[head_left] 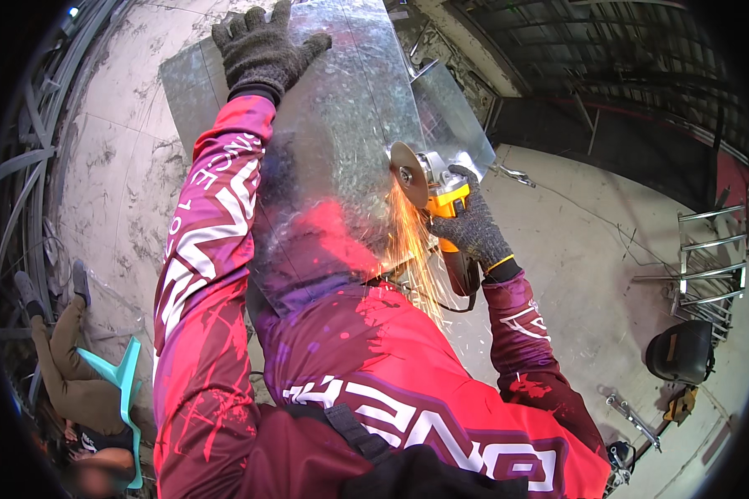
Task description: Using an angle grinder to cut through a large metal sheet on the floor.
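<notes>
At far left, one person (87, 366) is beside one teal chair (126, 378), with pale floor (112, 150) between them and your work. Your gloved left hand (266, 56) has its fingers spread wide, palm down on the large metal sheet (349, 125), near its far left corner; the sheet stretches in front of your torso. At its right edge, your gloved right hand (474, 226) has its fingers wrapped around one yellow-and-grey angle grinder (448, 200), whose single disc (408, 175) throws orange sparks (406, 237) toward you. More floor opens beyond your right forearm, reaching one metal frame (711, 268) at far right.
</notes>
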Tool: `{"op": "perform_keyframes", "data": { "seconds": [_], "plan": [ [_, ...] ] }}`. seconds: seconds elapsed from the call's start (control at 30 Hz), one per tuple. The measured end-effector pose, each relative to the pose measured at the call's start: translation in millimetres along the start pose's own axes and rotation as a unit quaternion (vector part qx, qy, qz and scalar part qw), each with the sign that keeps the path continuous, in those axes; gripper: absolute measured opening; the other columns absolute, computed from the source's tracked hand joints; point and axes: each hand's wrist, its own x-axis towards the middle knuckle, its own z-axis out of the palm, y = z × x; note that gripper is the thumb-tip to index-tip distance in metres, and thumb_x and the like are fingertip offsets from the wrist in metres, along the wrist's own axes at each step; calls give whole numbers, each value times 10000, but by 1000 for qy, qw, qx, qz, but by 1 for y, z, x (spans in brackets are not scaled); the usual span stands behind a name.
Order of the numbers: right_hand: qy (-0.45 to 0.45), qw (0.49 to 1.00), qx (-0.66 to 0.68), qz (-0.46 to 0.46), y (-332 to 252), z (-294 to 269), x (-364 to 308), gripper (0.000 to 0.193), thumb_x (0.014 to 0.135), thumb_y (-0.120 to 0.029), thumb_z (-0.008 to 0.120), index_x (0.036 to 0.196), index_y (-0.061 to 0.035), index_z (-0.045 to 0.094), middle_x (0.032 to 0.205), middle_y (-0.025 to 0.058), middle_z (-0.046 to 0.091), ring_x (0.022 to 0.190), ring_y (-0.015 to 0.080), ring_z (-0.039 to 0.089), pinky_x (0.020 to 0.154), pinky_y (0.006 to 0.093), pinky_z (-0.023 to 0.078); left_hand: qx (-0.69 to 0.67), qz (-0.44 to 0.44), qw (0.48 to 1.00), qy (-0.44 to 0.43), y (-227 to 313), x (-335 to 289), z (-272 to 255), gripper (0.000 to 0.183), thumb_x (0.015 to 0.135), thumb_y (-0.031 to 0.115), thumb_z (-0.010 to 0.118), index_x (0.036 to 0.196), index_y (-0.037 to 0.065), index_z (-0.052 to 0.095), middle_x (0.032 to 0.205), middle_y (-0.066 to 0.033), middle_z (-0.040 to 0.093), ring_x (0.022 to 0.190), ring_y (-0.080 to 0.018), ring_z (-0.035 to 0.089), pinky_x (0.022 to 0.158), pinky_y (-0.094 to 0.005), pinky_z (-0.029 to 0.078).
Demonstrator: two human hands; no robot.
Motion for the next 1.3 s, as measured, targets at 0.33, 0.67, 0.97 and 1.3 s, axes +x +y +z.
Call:
{"op": "perform_keyframes", "data": {
  "seconds": [0.33, 0.67, 0.97, 1.3],
  "plan": [
    [0, 999, 33, 18, -15, 1, 3, 910, 693, -45, 866, 1458, -115, 380, 1280, 117, 579, 1193, 245, 545, 1019, 382, 482, 17, 3, 1000, 1, 0, 1, 2, 965, 792, 770, 617, 1525, 156, 490, 1567, -250, 397, 1514, -393, 274, 1241, -598, 93],
    [-8, 999, 31, 21, -7, -1, 12, 902, 696, -53, 875, 1448, -102, 379, 1278, 127, 576, 1194, 267, 549, 1024, 397, 483, 11, 3, 1000, 12, -1, -1, 5, 956, 783, 750, 643, 1515, 152, 498, 1563, -243, 402, 1511, -400, 271, 1239, -603, 101],
    [-6, 1000, 21, -13, -2, -4, 17, 919, 685, -76, 891, 1450, -103, 381, 1280, 131, 570, 1182, 267, 547, 1035, 405, 471, 9, 14, 999, 38, 1, -5, 7, 951, 785, 742, 639, 1514, 148, 498, 1571, -248, 393, 1517, -410, 255, 1238, -613, 88],
    [3, 1000, -13, -9, -8, -3, 21, 914, 681, -87, 881, 1449, -112, 387, 1270, 134, 569, 1182, 274, 556, 1026, 407, 480, 76, 43, 994, 61, -10, 1, 25, 984, 819, 868, 513, 1565, 233, 416, 1547, -181, 459, 1458, -375, 390, 1197, -639, 178]
  ]
}}
